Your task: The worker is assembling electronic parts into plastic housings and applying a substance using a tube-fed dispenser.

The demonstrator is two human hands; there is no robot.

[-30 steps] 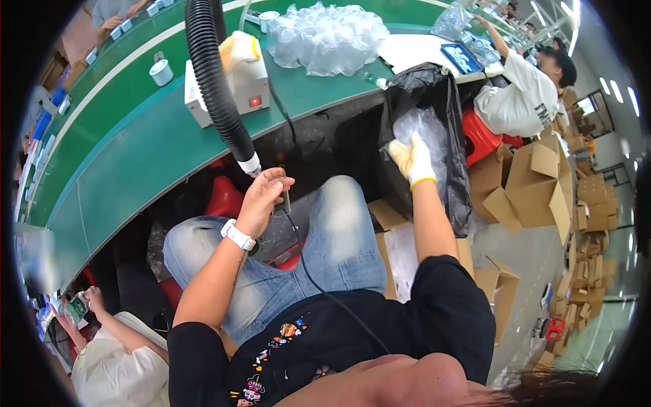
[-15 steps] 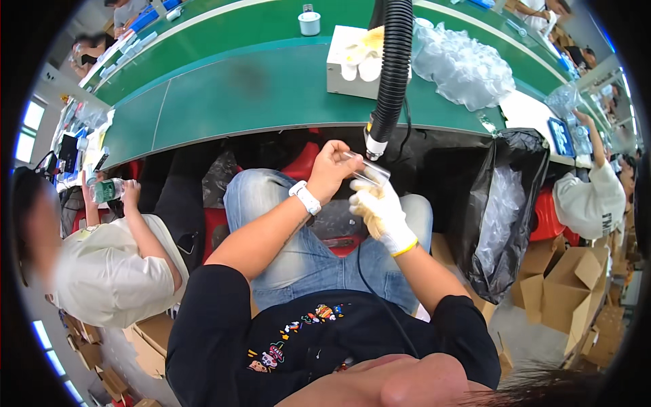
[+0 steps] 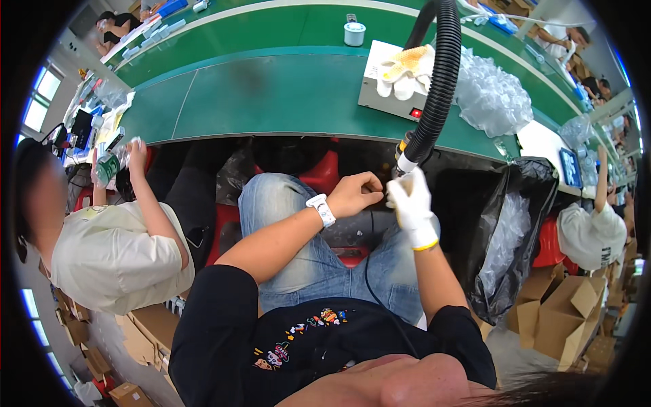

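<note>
My left hand is bare, with a white watch on the wrist. Its thumb and fingers are curled into a pinch above my lap; anything between the fingertips is hidden or too small to make out. My right hand wears a white glove with a yellow-edged cuff. Its fingers are folded in, close to the left fingertips, and what they hold cannot be made out. Just above the glove is the pale nozzle of a black corrugated hose; whether they touch is unclear.
On the green table stand a white box with gloves on it, a small white tub and a heap of clear plastic. A black bag hangs at right. A person sits at left holding a bottle.
The clear plastic piece seen between my hands earlier no longer shows. My left fingers have closed inward, and my gloved hand has turned and risen to the nozzle. The view has shifted slightly.
</note>
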